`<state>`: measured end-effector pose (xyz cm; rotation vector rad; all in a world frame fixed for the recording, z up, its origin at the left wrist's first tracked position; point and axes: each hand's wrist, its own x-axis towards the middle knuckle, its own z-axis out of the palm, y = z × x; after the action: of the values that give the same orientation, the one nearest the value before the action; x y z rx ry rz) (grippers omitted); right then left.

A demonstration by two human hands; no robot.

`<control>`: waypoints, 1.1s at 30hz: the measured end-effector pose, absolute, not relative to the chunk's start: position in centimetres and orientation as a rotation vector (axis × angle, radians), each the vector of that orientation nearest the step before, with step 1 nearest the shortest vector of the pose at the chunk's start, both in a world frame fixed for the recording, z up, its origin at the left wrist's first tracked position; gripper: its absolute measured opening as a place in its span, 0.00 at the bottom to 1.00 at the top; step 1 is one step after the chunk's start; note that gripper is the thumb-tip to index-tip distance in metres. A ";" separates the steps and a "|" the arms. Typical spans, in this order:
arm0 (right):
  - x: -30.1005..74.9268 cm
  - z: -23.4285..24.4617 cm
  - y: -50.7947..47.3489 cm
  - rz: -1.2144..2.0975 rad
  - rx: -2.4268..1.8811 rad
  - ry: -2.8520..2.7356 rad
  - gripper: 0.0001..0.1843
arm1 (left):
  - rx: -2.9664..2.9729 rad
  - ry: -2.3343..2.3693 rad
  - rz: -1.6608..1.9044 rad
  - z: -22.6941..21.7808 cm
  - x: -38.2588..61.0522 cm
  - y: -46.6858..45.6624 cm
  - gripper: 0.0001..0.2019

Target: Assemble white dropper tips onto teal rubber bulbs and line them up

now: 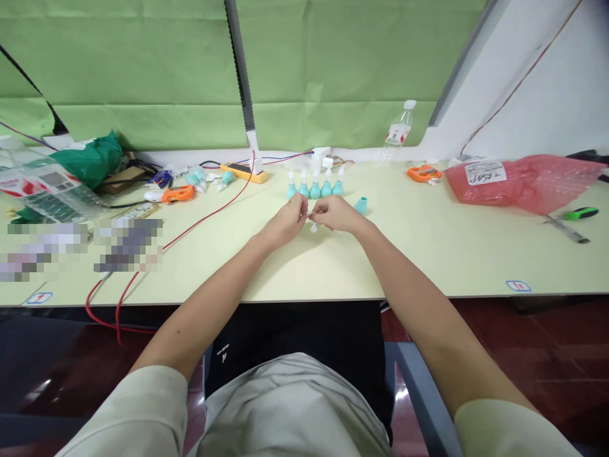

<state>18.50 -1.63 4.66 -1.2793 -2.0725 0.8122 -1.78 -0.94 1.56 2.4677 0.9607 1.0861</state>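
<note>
My left hand (pixel 291 222) and my right hand (pixel 337 214) meet over the table. Their fingers are pinched around a small white piece (pixel 309 215), mostly covered by the fingertips. Just below the hands shows another small whitish piece (pixel 313 228); whether it lies on the table or hangs from the fingers I cannot tell. Behind the hands, several teal squeeze bulbs with clear pointed tips (pixel 314 186) stand upright in a row. Right of my right hand sits a loose teal bulb part (pixel 361 204) without a clear tip.
Leftward lie a red cable (pixel 209 218), orange-handled tool (pixel 179 194), yellow power strip (pixel 243 172), green bag (pixel 90 155) and large plastic bottle (pixel 52 184). To the right are a clear bottle (pixel 398 134), orange tool (pixel 424 172), red bag (pixel 514 184) and green-handled screwdriver (pixel 580 214).
</note>
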 end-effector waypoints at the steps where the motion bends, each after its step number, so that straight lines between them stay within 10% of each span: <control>1: 18.5 4.6 -1.7 0.791 -1.282 -2.078 0.07 | 2.458 0.967 1.073 1.6 -1.8 -1.0 0.09; 33: 19.0 5.1 -1.1 0.545 -1.180 -2.125 0.09 | 1.627 0.750 1.317 2.7 -1.1 -1.0 0.19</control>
<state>19.03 -1.07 5.13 -1.1799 -2.1253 0.5448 -1.06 -1.03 2.67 1.6265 0.7501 1.3166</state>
